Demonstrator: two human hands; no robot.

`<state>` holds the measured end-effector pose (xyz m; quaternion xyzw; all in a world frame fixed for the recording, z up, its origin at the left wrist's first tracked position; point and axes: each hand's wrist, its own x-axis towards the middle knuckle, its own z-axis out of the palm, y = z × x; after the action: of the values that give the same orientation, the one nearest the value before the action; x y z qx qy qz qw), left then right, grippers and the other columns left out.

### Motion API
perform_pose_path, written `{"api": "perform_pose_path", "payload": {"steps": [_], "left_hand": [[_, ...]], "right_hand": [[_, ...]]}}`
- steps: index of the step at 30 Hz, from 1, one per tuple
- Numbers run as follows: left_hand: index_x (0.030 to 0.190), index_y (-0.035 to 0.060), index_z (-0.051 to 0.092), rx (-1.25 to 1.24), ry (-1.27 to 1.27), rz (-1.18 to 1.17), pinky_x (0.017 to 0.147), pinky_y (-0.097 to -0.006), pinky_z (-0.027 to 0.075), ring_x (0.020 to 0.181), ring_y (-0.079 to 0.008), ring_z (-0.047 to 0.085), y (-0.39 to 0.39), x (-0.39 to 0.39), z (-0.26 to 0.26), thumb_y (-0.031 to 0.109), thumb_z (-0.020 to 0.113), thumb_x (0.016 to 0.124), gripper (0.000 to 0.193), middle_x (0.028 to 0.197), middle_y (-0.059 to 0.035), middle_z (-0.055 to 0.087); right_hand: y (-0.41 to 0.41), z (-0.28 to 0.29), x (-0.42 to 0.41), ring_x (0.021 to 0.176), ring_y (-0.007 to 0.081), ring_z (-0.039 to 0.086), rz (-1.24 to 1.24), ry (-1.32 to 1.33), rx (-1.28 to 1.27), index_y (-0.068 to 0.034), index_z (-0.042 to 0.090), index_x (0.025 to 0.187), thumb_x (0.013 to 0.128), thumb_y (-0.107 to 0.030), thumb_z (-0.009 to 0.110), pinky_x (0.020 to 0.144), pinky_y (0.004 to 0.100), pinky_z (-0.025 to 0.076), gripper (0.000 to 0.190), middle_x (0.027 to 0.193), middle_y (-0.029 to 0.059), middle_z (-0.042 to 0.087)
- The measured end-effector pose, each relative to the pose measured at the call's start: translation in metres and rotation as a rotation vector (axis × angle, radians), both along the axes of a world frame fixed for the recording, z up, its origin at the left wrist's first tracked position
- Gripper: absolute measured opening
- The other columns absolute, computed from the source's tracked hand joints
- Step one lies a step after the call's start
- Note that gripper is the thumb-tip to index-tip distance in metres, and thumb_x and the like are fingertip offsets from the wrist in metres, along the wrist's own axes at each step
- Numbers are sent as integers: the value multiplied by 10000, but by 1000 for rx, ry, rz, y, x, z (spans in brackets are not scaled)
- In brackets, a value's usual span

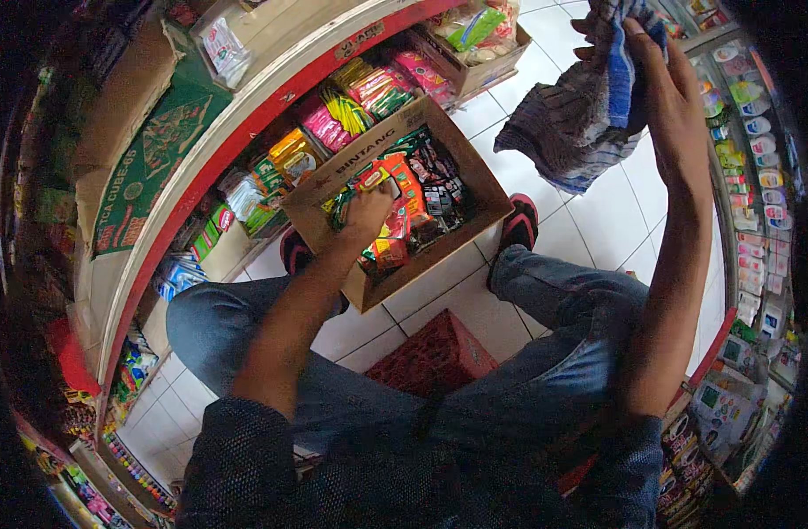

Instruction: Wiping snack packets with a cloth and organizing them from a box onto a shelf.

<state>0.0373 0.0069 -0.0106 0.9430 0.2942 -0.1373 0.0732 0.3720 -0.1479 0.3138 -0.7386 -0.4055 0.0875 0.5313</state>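
Observation:
My left hand (371,210) reaches into an open cardboard box (324,254), its fingers at a small packet among glossy sachets; whether they grip it is hard to tell. Orange and red sachets (410,188) lie in the middle of the box, black sachets (443,178) on its right side. Up at the right, well away from the box, my right hand (671,92) is closed on a crumpled grey and blue striped cloth (576,132), which hangs down over the tiled floor.
Behind the box runs a shelf with a red edge (271,109), with packets in rows beneath it. A smaller carton (486,76) holds plastic packs. A red stool (437,350) is between my legs. Bottles (761,145) line shelves on the right. A green carton (152,165) stands left.

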Motion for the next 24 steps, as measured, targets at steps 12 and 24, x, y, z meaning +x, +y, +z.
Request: {"api": "perform_pose_path", "payload": {"steps": [12,24], "left_hand": [[827,68,639,-696,-484,31,742,-358,517,844,-200,645,78,0,219,290,693,932,252,845,-68,646],[1297,51,604,-2446,-1311,122,1087,-401,442,1147,-228,639,36,1,288,502,411,1062,544,1267,-95,678]], "right_hand": [[34,0,-62,803,113,613,180,-35,-130,10,640,1231,1066,-292,548,776,288,506,357,927,33,685],[86,-35,-195,1478,355,371,386,-651,11,-19,442,1461,951,-204,639,1218,611,194,577,1525,199,463]]}}
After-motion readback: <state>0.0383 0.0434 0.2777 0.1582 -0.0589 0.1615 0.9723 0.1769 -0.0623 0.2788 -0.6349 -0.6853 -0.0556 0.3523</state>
